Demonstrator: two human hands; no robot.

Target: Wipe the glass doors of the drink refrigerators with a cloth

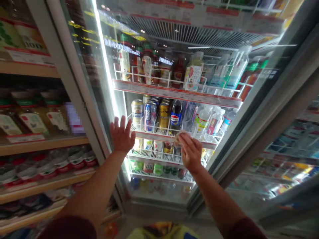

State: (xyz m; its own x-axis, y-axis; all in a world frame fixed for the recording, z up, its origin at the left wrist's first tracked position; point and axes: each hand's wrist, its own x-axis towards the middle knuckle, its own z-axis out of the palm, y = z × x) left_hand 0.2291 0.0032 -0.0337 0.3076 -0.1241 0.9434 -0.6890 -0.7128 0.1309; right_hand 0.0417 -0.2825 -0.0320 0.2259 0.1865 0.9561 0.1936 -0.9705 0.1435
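Observation:
A tall glass door (159, 191) of a lit drinks fridge fills the middle of the head view. My left hand (122, 135) is open, fingers spread, its palm turned to the glass near the door's left side. To the right, my right hand (191, 151) has its fingers pressed together on a small, pale brownish cloth (178, 136) against the glass. Most of the cloth is hidden under the fingers. Behind the pane, close to the right hand, stand a dark cola bottle (175, 114) and a gold can (163, 116).
Shelves of bottled drinks (30, 116) rise at the left. A metal door frame (239, 122) runs down the right side, with another glass-fronted fridge (286, 146) beyond it. Something yellow and patterned (161, 231) shows at the bottom edge.

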